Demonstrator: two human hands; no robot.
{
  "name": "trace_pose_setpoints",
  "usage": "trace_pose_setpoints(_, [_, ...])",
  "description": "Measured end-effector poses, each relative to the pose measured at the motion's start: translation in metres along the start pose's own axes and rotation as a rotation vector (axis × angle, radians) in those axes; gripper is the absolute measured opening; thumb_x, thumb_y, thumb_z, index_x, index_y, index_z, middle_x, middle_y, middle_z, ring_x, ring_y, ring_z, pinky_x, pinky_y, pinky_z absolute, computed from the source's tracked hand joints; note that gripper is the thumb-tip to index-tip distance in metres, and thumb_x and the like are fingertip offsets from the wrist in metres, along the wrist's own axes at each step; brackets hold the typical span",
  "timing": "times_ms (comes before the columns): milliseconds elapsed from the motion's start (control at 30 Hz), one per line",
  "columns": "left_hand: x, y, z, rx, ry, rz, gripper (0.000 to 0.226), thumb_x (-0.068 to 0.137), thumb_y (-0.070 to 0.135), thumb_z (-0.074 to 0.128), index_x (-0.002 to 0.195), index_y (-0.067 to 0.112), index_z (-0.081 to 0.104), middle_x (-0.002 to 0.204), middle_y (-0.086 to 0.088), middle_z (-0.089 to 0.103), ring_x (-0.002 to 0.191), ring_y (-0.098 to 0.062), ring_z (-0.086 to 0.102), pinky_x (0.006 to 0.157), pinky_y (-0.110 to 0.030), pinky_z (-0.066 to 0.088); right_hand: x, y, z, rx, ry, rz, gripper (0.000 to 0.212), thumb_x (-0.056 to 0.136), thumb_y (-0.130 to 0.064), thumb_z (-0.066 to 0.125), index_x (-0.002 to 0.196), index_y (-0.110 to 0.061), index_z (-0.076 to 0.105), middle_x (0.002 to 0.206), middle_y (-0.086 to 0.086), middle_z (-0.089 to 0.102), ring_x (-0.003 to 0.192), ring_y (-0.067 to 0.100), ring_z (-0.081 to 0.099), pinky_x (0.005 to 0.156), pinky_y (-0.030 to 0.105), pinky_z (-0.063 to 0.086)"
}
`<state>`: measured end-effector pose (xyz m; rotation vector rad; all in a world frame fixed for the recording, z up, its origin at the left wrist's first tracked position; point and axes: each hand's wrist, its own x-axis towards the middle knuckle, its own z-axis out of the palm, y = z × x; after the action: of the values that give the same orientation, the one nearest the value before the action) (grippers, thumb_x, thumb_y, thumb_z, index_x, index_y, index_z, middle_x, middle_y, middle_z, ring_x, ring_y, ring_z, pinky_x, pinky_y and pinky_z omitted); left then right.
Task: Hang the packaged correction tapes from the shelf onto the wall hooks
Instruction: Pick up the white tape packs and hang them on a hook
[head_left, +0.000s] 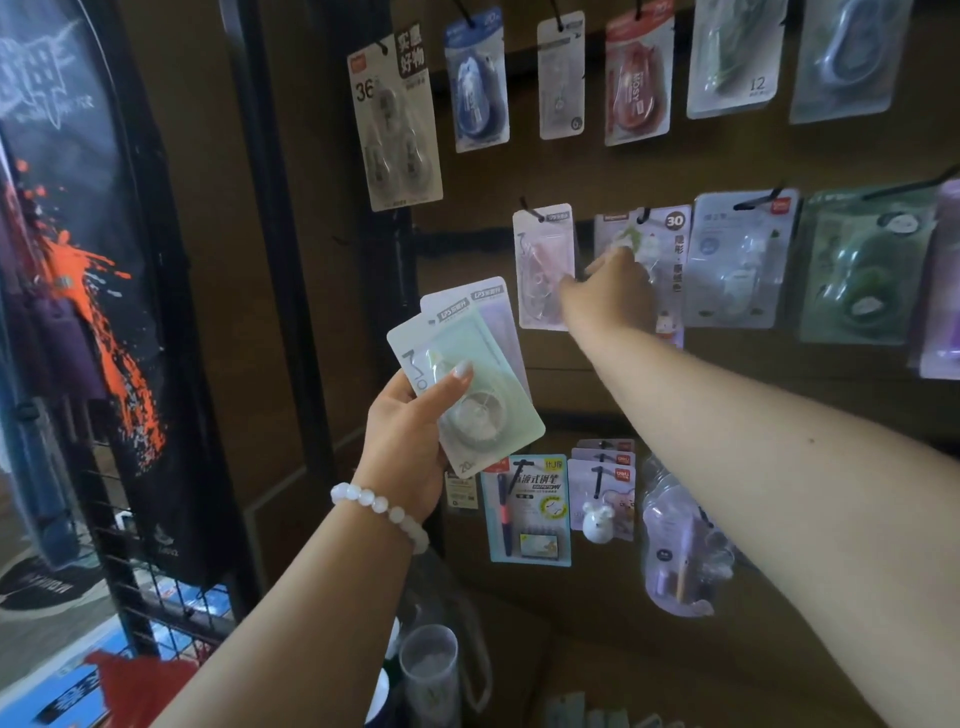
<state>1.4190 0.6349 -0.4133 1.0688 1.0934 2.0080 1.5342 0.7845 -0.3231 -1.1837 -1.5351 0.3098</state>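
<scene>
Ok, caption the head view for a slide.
Left hand holds two packaged correction tapes; right hand touches pink pack on hook.

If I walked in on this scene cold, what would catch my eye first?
Probably the two bare arms reaching up the middle: the left hand grips a fan of pale correction tape packs, green in front, while the right hand touches a pink pack hanging on a hook. Around them, a brown wall carries rows of hanging blister packs. At far left, a dark banner with an orange splash stands out.
</scene>
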Motion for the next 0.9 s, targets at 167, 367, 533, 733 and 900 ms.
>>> trace_pose_setpoints(167, [0.002, -0.002, 0.000, -0.065, 0.002, -0.035, 0.039, 0.090, 0.020, 0.066, 0.128, 0.012, 0.062, 0.121, -0.013, 0.069, 0.110, -0.033, 0.068, 0.091, -0.052, 0.055, -0.052, 0.008, -0.005, 0.534, -0.656, 0.098, 0.049, 0.085, -0.056, 0.057, 0.113, -0.016, 0.061, 0.096, -0.008, 0.059, 0.087, 0.008, 0.054, 0.081, 0.027, 0.043])
trace_pose_setpoints(367, [0.005, 0.001, 0.001, -0.106, -0.021, -0.067, 0.040, 0.093, 0.022, 0.062, 0.131, 0.010, 0.059, 0.128, -0.017, 0.066, 0.116, -0.038, 0.064, 0.097, -0.059, 0.051, -0.064, 0.024, -0.003, 0.688, -0.718, 0.112, 0.021, 0.088, -0.021, 0.065, 0.098, -0.003, 0.069, 0.103, 0.012, 0.072, 0.105, 0.030, 0.065, 0.101, 0.045, 0.046])
trace_pose_setpoints(533, [0.006, 0.010, 0.007, -0.068, -0.043, -0.032, 0.041, 0.094, 0.023, 0.060, 0.133, 0.012, 0.057, 0.127, -0.015, 0.067, 0.114, -0.035, 0.066, 0.098, -0.059, 0.050, -0.058, 0.018, -0.023, 0.646, -0.571, 0.044, 0.014, 0.091, -0.019, 0.061, 0.082, -0.009, 0.065, 0.084, 0.005, 0.068, 0.079, 0.011, 0.060, 0.072, 0.017, 0.048])
trace_pose_setpoints(733, [0.007, 0.021, 0.007, 0.016, 0.034, 0.012, 0.030, 0.094, 0.022, 0.063, 0.123, 0.014, 0.063, 0.115, -0.011, 0.073, 0.105, -0.035, 0.070, 0.089, -0.058, 0.055, -0.040, -0.002, -0.038, 0.580, -0.375, 0.014, 0.020, 0.091, -0.023, 0.060, 0.089, -0.005, 0.066, 0.094, 0.012, 0.069, 0.093, 0.028, 0.062, 0.086, 0.039, 0.050])
trace_pose_setpoints(900, [0.004, 0.021, 0.008, 0.044, 0.056, 0.023, 0.033, 0.092, 0.023, 0.066, 0.123, 0.016, 0.062, 0.116, -0.013, 0.071, 0.103, -0.034, 0.071, 0.086, -0.060, 0.056, -0.028, -0.018, -0.039, 0.527, -0.340, 0.044, 0.021, 0.092, -0.024, 0.059, 0.099, -0.007, 0.068, 0.100, 0.010, 0.068, 0.097, 0.026, 0.061, 0.068, 0.029, 0.049])
